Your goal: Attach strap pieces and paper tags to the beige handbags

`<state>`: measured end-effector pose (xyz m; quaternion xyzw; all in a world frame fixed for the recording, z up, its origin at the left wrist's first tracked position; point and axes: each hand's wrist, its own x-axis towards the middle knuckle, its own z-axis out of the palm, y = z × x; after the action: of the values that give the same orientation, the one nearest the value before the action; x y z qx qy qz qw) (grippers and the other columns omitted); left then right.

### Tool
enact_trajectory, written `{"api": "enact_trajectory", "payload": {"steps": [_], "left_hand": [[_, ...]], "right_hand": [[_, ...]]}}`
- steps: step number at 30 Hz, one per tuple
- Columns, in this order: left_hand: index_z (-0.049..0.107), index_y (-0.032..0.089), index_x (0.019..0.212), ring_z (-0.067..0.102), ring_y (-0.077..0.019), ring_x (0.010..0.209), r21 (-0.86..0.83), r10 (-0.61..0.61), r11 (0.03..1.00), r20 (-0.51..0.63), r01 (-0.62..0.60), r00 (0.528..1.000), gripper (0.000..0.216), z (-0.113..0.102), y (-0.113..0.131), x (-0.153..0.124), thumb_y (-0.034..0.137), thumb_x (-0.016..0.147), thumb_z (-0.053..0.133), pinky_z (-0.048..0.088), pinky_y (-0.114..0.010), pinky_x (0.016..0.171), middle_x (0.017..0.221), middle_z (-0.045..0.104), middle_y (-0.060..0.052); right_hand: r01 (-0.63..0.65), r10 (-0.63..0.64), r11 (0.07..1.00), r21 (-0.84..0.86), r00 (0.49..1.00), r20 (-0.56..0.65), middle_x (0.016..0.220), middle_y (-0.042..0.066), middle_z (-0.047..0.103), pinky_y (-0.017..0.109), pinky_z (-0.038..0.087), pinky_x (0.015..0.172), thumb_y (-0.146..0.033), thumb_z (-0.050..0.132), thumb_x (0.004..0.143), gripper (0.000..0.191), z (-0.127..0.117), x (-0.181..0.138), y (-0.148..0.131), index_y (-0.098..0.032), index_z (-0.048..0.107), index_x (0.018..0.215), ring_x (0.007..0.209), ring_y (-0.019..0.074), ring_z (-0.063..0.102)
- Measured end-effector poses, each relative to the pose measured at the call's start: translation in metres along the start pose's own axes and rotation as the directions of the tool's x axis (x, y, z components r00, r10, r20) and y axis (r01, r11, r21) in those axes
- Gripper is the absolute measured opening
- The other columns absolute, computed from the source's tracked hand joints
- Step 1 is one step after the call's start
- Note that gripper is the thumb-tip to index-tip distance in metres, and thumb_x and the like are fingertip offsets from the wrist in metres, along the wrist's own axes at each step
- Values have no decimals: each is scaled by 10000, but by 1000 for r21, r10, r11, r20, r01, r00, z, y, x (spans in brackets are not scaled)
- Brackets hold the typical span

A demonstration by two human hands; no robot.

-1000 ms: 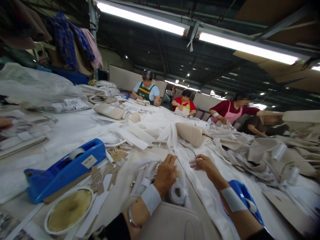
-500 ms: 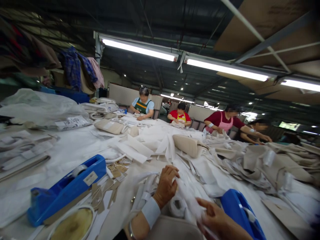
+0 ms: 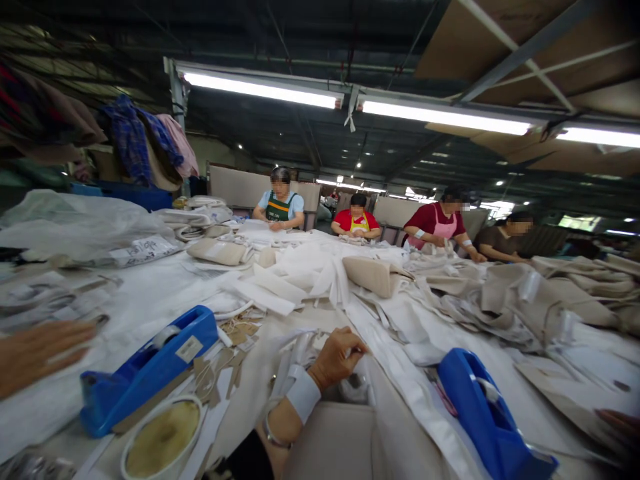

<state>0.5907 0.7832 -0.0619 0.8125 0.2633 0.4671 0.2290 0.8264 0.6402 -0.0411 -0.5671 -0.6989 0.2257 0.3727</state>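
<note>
My left hand (image 3: 339,360), with a white band and a bracelet at the wrist, is over a beige bag-like piece (image 3: 335,433) in front of me. Its fingers are curled into a pinch beside a white wrapped part (image 3: 356,387); what they grip, if anything, I cannot make out. Only a blurred bit of my right hand (image 3: 620,421) shows at the right edge, near a flat beige piece (image 3: 565,407). A blue tape dispenser (image 3: 480,407) stands between my hands. A long white soft strip (image 3: 415,393) runs beside the beige piece.
At the left edge a co-worker's hand (image 3: 45,353) reaches in. Nearby are another blue tape dispenser (image 3: 155,367), a round white-rimmed dish (image 3: 163,437) and brown tags with strings (image 3: 240,330). A folded beige piece (image 3: 373,275) lies ahead; several people work across the table.
My right hand has moved away from the wrapped part to the right edge. My left hand stays at the beige piece. Another person's hand has come in at the left.
</note>
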Motion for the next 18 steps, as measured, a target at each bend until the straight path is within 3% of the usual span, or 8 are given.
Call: {"api": "enact_trajectory", "payload": {"steps": [4,6,7,9,12,14,18], "left_hand": [[704,186,795,577,-183,859,14,-16,1000,0,16,1000,188,-3,1,0,40,759,591,404,-320,867,791,690,-26],[697,186,798,579,-183,867,22,-20,1000,-11,21,1000,165,-5,2,1,61,778,591,408,-323,874,803,686,-27],[694,186,799,580,-183,868,27,-21,999,-20,22,1000,154,-6,3,2,70,784,594,413,-322,871,803,681,-27],[687,185,801,579,-184,867,43,-25,999,-46,27,999,135,-9,6,3,88,797,593,426,-318,859,799,670,-27],[676,185,800,579,-180,868,80,-37,996,-91,44,995,135,-11,9,4,109,828,567,446,-308,849,799,656,-27],[679,196,826,578,-181,889,122,-54,990,-120,68,991,135,-13,10,5,124,838,565,447,-310,873,813,648,-22],[636,199,1056,546,-212,1008,256,-162,936,-295,241,942,212,-18,9,5,197,913,479,412,-349,951,992,621,-67]], "right_hand": [[-87,82,992,96,995,58,1190,118,655,421,520,880,-528,641,709,618,9,10,-10,-284,582,1274,1097,298,613],[-93,89,989,119,995,39,1285,141,592,418,474,946,-457,695,669,763,23,34,-22,-182,490,1351,1161,285,555],[-101,97,987,125,995,37,1242,129,611,405,477,909,-418,712,641,793,32,47,-27,-168,471,1354,1101,271,573],[-117,106,979,168,992,74,950,46,672,345,470,775,-306,689,630,742,49,66,-34,-155,475,1325,859,207,600],[-213,166,913,347,973,160,561,-96,466,262,350,561,-229,656,629,613,64,70,-39,-152,519,1222,547,120,452],[-265,203,836,481,963,176,527,-112,406,244,294,519,-236,690,629,575,64,60,-42,-157,535,1177,508,99,403],[-330,276,599,730,941,198,697,-54,586,220,364,538,-271,763,650,738,45,37,-51,-216,451,1316,568,98,515]]}}
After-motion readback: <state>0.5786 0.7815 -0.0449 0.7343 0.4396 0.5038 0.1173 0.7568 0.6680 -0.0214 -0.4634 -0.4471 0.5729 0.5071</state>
